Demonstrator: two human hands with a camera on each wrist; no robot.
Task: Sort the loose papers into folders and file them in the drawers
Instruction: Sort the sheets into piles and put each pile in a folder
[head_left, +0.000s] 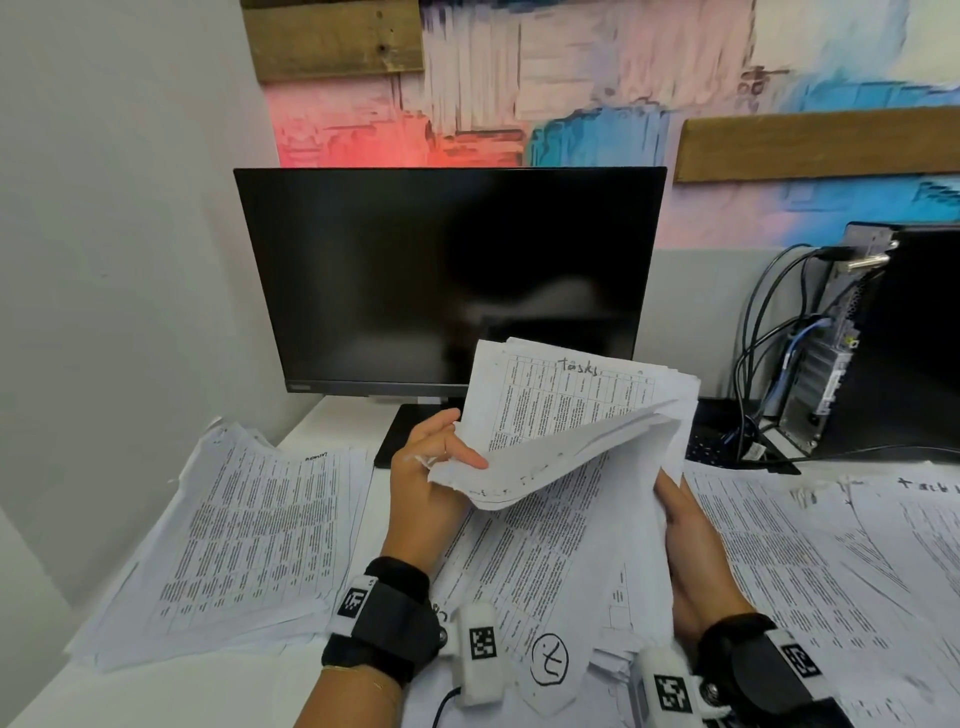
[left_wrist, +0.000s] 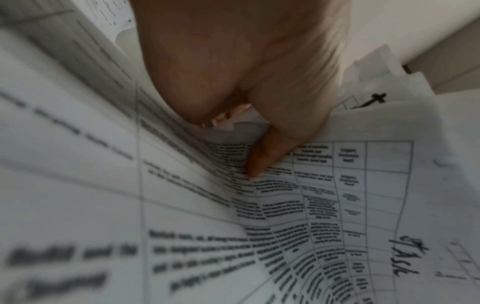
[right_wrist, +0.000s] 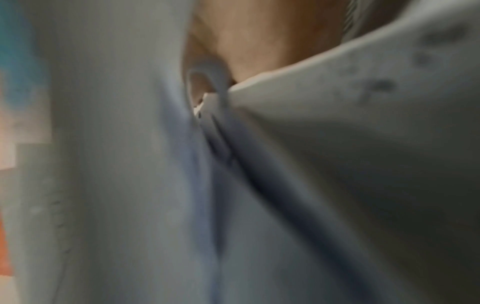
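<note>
Both hands hold up a thick bundle of printed sheets (head_left: 566, 410) in front of the monitor; its exposed sheet has a table and the handwritten word "Tasks". My left hand (head_left: 436, 467) pinches the lower left corner of a front sheet (head_left: 545, 462) that folds forward. In the left wrist view the thumb (left_wrist: 262, 158) presses on the printed table of the sheet (left_wrist: 324, 205). My right hand (head_left: 685, 540) grips the bundle's right edge, fingers hidden behind the paper. The right wrist view is blurred, showing only paper (right_wrist: 337, 123) and some skin.
More printed sheets cover the white desk (head_left: 343, 421): one stack at the left (head_left: 234, 540), others at the right (head_left: 810, 561) and under the hands. A dark monitor (head_left: 447, 275) stands behind. A computer case (head_left: 893, 343) with cables (head_left: 753, 364) sits at the right.
</note>
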